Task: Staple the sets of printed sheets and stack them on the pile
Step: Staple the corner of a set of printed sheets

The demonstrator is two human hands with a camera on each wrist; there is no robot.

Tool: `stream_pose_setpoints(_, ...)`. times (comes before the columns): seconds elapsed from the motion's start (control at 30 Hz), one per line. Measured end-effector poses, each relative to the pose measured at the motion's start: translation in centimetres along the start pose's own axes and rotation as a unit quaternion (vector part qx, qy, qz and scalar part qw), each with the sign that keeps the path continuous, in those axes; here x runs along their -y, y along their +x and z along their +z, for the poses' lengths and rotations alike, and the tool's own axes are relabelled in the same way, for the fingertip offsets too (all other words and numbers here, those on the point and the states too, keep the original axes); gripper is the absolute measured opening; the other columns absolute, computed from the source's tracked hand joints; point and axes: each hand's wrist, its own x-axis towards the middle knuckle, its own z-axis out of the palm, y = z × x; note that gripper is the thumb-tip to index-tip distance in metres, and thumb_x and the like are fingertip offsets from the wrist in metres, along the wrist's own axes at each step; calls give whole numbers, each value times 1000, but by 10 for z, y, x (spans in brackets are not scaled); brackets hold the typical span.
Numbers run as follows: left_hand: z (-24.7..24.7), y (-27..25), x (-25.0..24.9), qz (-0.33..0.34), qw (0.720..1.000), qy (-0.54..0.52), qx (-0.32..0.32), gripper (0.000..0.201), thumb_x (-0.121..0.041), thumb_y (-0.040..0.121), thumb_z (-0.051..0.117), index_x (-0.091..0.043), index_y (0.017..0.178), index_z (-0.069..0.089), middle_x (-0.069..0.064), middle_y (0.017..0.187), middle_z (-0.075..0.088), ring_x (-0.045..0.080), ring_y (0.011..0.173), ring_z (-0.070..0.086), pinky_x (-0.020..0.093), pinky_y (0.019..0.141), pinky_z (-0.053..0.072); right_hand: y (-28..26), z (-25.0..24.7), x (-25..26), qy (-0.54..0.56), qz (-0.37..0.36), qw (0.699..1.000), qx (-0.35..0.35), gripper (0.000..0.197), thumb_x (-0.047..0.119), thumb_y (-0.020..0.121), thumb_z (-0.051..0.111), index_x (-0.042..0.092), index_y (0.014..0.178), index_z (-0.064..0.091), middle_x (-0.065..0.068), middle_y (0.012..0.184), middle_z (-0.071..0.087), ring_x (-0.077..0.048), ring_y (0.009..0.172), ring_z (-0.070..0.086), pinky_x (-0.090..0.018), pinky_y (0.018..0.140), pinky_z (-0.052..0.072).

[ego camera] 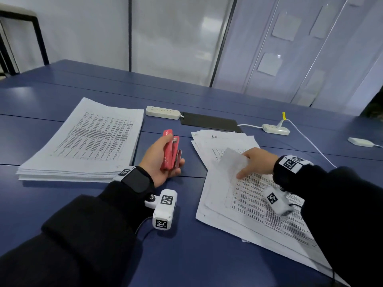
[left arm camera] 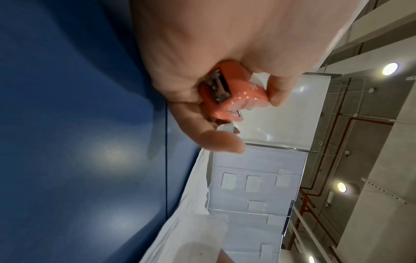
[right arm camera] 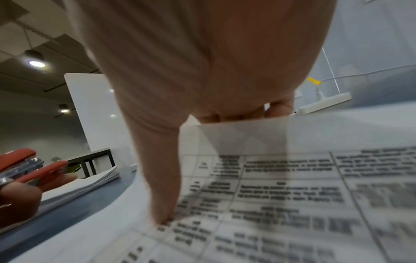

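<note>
My left hand (ego camera: 163, 162) grips a red stapler (ego camera: 171, 151) just above the blue table (ego camera: 176, 255), palm up, between the two lots of paper. The stapler (left arm camera: 234, 92) lies across the palm with the thumb on its top. A thick neat pile of printed sheets (ego camera: 87, 141) lies at the left. At the right, loose printed sheets (ego camera: 255, 204) lie fanned out. My right hand (ego camera: 255, 164) pinches the top left corner (ego camera: 232, 162) of the upper sheet and folds it back. Its thumb (right arm camera: 162, 186) presses on the page, and the fingers hold the lifted corner (right arm camera: 243, 135).
A white power strip (ego camera: 162, 112) and a dark flat pad (ego camera: 209, 121) lie behind the papers. A second power strip (ego camera: 275, 129) with a white cable runs off to the right, near a small white adapter (ego camera: 360, 141). Glass partitions stand behind the table.
</note>
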Motion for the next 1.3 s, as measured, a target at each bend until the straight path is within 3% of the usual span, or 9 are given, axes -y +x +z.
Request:
stream_pose_setpoints(0.07, 2, -2, -1, 23, 999, 32, -3, 32, -43, 96, 68, -17, 112, 61, 10, 94, 60, 21, 57, 63, 26, 43, 44, -5, -9, 4, 26, -32, 999, -10, 23, 29, 73, 93, 23, 85, 74, 7, 84, 75, -15, 80, 69, -25, 71, 52)
stream_pose_setpoints(0.23, 9, -16, -14, 131, 985, 114, 4, 16, -8, 94, 58, -9, 110, 60, 11, 87, 65, 20, 66, 63, 30, 51, 49, -13, -8, 36, 67, -145, 985, 64, 18, 17, 78, 88, 23, 85, 73, 9, 79, 74, -9, 73, 66, -31, 79, 54)
stream_pose_setpoints(0.33, 10, -24, -21, 158, 971, 178, 7, 18, -12, 87, 59, -8, 103, 68, 8, 84, 69, 21, 69, 63, 31, 59, 48, -8, 15, 62, 19, -160, 986, 49, 40, 27, 73, 93, 28, 103, 67, 12, 92, 70, -16, 90, 66, -32, 80, 51)
stream_pose_setpoints(0.5, 16, -37, -11, 169, 926, 334, 43, 12, -2, 92, 62, -7, 96, 71, 5, 76, 70, 10, 63, 67, 22, 58, 53, -17, 44, 79, -27, -134, 983, -124, 95, 61, 60, 91, 42, 140, 43, 6, 140, 46, -23, 128, 44, -49, 104, 42)
stream_pose_setpoints(0.63, 12, -34, -3, 142, 839, 519, 77, 13, -14, 87, 74, -27, 88, 75, -12, 73, 70, 4, 64, 63, 18, 60, 48, -24, 52, 61, 4, -152, 988, 19, 84, 71, 55, 87, 48, 129, 54, 10, 142, 45, -21, 135, 38, -49, 112, 37)
stream_pose_setpoints(0.77, 13, -32, 0, 112, 791, 593, 100, 45, -18, 77, 85, -30, 118, 74, -11, 104, 76, 11, 95, 70, 28, 88, 55, -25, 52, 33, 73, -210, 972, 70, 90, 52, 67, 93, 48, 146, 50, 12, 164, 31, -13, 150, 23, -44, 126, 18)
stream_pose_setpoints(0.9, 15, -35, -5, 126, 732, 662, 101, 45, -20, 75, 87, -33, 117, 75, -16, 101, 76, 8, 94, 70, 28, 88, 55, -26, 58, 4, 303, -242, 915, 114, 77, 20, 72, 94, 34, 141, 62, 17, 155, 49, 1, 143, 42, -35, 126, 27)
stream_pose_setpoints(1.1, 30, -45, -18, 132, 546, 823, 81, 21, -27, 83, 75, -24, 103, 75, -5, 93, 73, 19, 90, 66, 37, 84, 57, -23, 59, -2, 348, -236, 902, 102, 63, 7, 73, 91, 22, 131, 71, 17, 148, 56, 5, 132, 54, -22, 118, 36)
stream_pose_setpoints(1.3, 63, -41, -13, 170, 528, 825, 106, 22, -34, 82, 79, -23, 100, 75, -8, 87, 73, 14, 83, 66, 40, 81, 59, -21, 60, -9, 305, -208, 929, 0, 82, 19, 68, 96, 26, 142, 61, 15, 145, 57, -2, 133, 52, -18, 110, 38)
